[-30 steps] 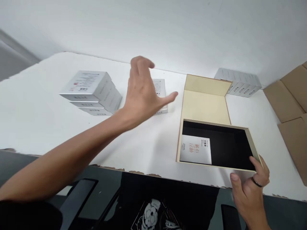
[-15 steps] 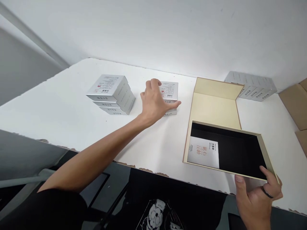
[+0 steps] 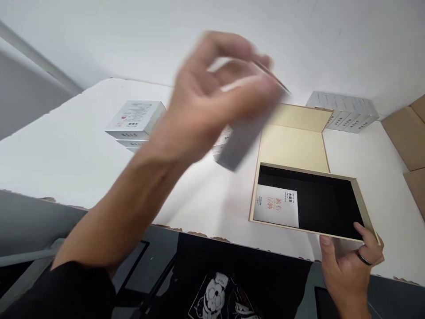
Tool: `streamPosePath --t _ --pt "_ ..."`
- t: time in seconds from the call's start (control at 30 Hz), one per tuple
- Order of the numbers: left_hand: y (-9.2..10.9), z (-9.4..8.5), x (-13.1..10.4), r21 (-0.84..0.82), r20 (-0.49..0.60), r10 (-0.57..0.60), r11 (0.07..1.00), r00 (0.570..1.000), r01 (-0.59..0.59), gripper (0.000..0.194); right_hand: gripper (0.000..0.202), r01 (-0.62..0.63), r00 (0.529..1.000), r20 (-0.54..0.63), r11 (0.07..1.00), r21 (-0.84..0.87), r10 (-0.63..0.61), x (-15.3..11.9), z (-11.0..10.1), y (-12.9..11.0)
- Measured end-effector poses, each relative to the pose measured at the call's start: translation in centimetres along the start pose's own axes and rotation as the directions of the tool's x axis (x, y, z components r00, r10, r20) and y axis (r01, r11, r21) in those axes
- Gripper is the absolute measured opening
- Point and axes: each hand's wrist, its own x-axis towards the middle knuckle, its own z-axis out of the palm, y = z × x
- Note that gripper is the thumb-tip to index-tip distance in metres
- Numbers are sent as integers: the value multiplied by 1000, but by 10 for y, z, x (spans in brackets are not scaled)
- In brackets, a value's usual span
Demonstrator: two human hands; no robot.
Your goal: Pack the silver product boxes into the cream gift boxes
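Observation:
Raised above the table, my left hand [image 3: 219, 88] grips a small silver-white box [image 3: 244, 144], tilted and blurred by motion. Behind it, partly covered, another silver-white box [image 3: 222, 136] is on the table. My right hand [image 3: 355, 261] holds the near right corner of an open cream gift box [image 3: 361, 199], with fingers over the rim and the thumb along the front. A white box with red and black lettering [image 3: 276, 206] lies flat in the left part of its black interior. The gift box's lid [image 3: 292, 148] is folded back toward the wall.
To the left stands a stack of silver boxes [image 3: 134, 117], partly hidden by my left arm. A row of silver boxes [image 3: 345, 110] is against the wall behind the lid. Brown cardboard [image 3: 403, 137] stands at the right. The white table's front edge [image 3: 199, 235] is chipped.
My left hand has taken a silver-white box from the middle stack and lifted it up toward me, turning it. My right hand stays on the gift box corner.

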Motion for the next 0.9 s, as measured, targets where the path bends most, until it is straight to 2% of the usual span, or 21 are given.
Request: streamPosePath --t 0.03,0.07,0.1,0.17,0.2,0.27,0.3,0.37,0.47,0.5,0.6,0.67,0.73,0.83,0.9 --pt "8 12 -8 6 203 35 999 979 -37 38 83 6 1000 -3 1000 3 -6 0 0 1" --pt "13 25 -15 14 402 68 997 913 -80 37 82 15 1000 -10 1000 5 -15 0 0 2" --pt "15 38 -22 24 567 90 992 819 -125 36 81 25 1000 -15 1000 2 -25 0 0 2" --pt "14 61 -31 111 808 63 960 586 -256 29 80 36 999 -19 999 -8 -36 -1 0 3" --pt "12 70 -34 166 875 14 931 484 -326 26 80 37 999 -21 999 -14 -37 -1 1 2" --pt "9 81 -37 245 940 -105 870 324 -427 23 79 43 999 -27 999 -20 -44 -1 2 2" --pt "8 84 -37 276 948 -160 847 277 -455 25 78 51 998 -28 998 -23 -51 -1 2 2" --pt "7 84 -39 318 945 -234 818 228 -479 39 76 64 997 -31 998 -24 -65 -1 3 2" --pt "8 81 -42 341 940 -269 766 210 -545 63 74 87 996 -24 996 -12 -87 -2 3 5" --pt "9 82 -43 363 932 -285 750 226 -552 70 75 98 995 -22 995 -8 -98 -2 3 6" --pt "8 86 -45 454 889 -339 734 308 -504 85 76 113 993 -29 994 -4 -113 -3 4 8" --pt "6 88 -46 484 873 -368 744 322 -461 86 76 111 993 -30 994 1 -111 -2 5 9" --pt "1 87 -51 467 879 -338 758 337 -456 87 77 112 993 -26 994 1 -112 -2 5 9" --pt "-11 73 -65 355 886 -125 801 446 -481 104 79 135 991 -17 991 -21 -135 -1 4 10" --pt "-20 59 -74 261 836 40 849 548 -459 104 82 154 988 -12 987 -37 -155 -1 4 12"
